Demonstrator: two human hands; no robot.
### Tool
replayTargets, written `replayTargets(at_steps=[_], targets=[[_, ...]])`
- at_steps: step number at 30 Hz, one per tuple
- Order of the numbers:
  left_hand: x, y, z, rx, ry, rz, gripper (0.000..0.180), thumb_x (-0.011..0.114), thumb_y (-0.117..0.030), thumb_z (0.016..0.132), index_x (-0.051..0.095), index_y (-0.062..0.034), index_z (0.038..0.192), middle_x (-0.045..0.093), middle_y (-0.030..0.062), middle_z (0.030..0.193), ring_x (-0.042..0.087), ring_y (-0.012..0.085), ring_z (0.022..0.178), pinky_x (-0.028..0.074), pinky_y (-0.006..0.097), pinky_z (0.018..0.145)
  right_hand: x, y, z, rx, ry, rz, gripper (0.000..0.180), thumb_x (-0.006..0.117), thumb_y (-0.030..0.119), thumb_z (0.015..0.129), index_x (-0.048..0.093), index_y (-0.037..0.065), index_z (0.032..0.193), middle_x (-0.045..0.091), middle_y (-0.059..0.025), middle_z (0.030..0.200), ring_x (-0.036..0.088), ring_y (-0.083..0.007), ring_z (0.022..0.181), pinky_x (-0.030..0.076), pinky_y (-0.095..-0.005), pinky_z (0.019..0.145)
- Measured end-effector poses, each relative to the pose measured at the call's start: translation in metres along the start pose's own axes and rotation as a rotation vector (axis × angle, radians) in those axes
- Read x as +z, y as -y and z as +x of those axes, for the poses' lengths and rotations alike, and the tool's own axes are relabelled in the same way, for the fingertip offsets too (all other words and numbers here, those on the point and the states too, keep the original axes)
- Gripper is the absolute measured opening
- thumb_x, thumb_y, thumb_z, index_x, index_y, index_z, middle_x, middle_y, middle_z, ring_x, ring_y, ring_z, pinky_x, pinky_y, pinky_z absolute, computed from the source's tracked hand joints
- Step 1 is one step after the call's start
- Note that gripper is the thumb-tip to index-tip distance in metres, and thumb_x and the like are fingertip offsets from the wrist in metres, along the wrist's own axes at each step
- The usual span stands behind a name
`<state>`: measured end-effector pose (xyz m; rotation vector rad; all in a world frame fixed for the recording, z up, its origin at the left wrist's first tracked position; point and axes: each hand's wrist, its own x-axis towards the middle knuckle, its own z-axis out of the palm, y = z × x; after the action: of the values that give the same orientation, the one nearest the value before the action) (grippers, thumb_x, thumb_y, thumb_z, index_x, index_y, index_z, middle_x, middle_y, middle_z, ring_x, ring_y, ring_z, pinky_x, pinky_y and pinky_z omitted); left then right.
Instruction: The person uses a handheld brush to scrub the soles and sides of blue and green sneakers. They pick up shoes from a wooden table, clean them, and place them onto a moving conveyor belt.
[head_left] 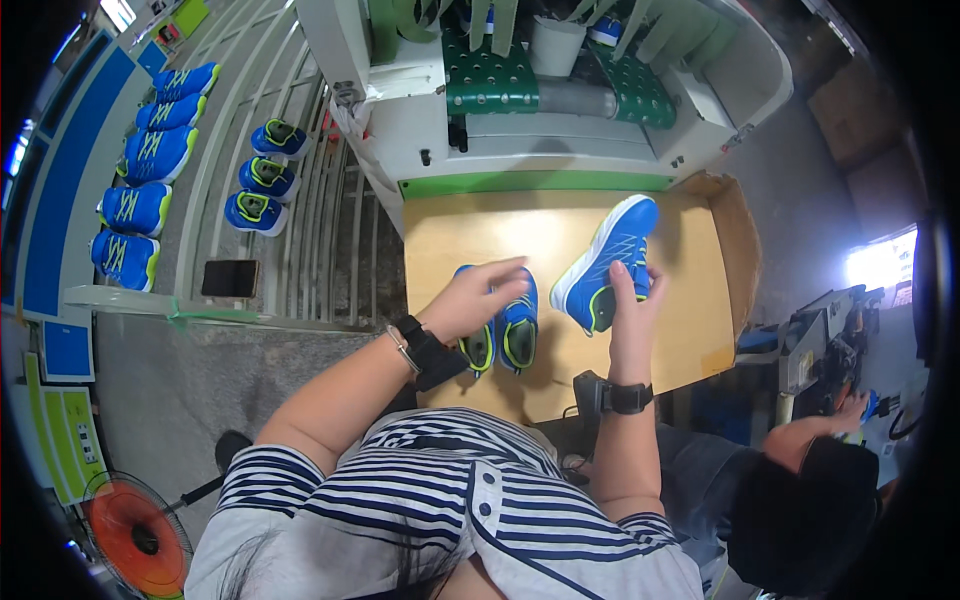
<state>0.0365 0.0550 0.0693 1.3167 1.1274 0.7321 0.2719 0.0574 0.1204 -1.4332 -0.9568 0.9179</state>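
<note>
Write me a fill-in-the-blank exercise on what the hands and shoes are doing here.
1. The left hand rests on a pair of ____ shoes.
2. The right hand grips a single shoe turned sole ____.
3. Both lie on a ____ tray.

Missing words: blue; up; cardboard

Navy-white striped shirt (430, 490); black wrist straps, both arms.

a pair of small blue sneakers with lime-green lining (503, 333) sits side by side, upright, openings up, near the front edge of the tan surface (470, 235), partly covered by the left hand (472, 298). a third blue sneaker with lime trim (600, 262) is tilted, sole showing, gripped at its heel by the right hand (632, 300).
</note>
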Motion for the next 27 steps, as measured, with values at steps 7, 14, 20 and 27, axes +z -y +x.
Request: replayTargets(at_steps=[7, 14, 20, 27], targets=[[0.017, -0.051, -0.017, 0.039, 0.225, -0.259, 0.041, 0.060, -0.023, 0.105, 0.060, 0.0032, 0.137, 0.070, 0.0093, 0.121, 0.066, 0.0149, 0.109, 0.052, 0.029, 0.096, -0.001, 0.035, -0.030, -0.154, 0.240, -0.043, 0.068, 0.074, 0.029, 0.093, 0.040, 0.004, 0.147, 0.058, -0.0148, 0.123, 0.059, -0.0223, 0.113, 0.048, -0.0348, 0.099], [0.021, -0.044, -0.033, -0.044, 0.262, -0.397, 0.039, 0.059, -0.025, 0.105, 0.062, 0.0003, 0.135, 0.072, 0.0078, 0.116, 0.068, 0.0142, 0.102, 0.055, 0.030, 0.093, 0.011, 0.056, -0.053, 0.152, 0.312, 0.294, 0.071, 0.069, 0.023, 0.094, 0.032, 0.007, 0.152, 0.051, -0.0171, 0.136, 0.055, -0.0235, 0.121, 0.047, -0.0369, 0.102], [0.015, -0.038, -0.039, -0.101, 0.331, -0.378, 0.039, 0.059, -0.026, 0.105, 0.063, -0.0003, 0.135, 0.072, 0.0078, 0.116, 0.069, 0.0130, 0.101, 0.055, 0.029, 0.092, 0.014, 0.066, -0.069, 0.131, 0.318, 0.248, 0.070, 0.069, 0.019, 0.093, 0.033, 0.007, 0.152, 0.051, -0.0162, 0.134, 0.055, -0.0220, 0.118, 0.047, -0.0360, 0.101], [0.008, -0.039, -0.044, -0.071, 0.343, -0.251, 0.035, 0.062, -0.026, 0.104, 0.068, 0.0015, 0.125, 0.074, 0.0074, 0.107, 0.070, 0.0126, 0.096, 0.056, 0.028, 0.089, 0.014, 0.063, -0.071, 0.128, 0.352, 0.246, 0.069, 0.070, 0.018, 0.093, 0.035, 0.007, 0.151, 0.052, -0.0149, 0.133, 0.056, -0.0212, 0.117, 0.048, -0.0354, 0.100]])
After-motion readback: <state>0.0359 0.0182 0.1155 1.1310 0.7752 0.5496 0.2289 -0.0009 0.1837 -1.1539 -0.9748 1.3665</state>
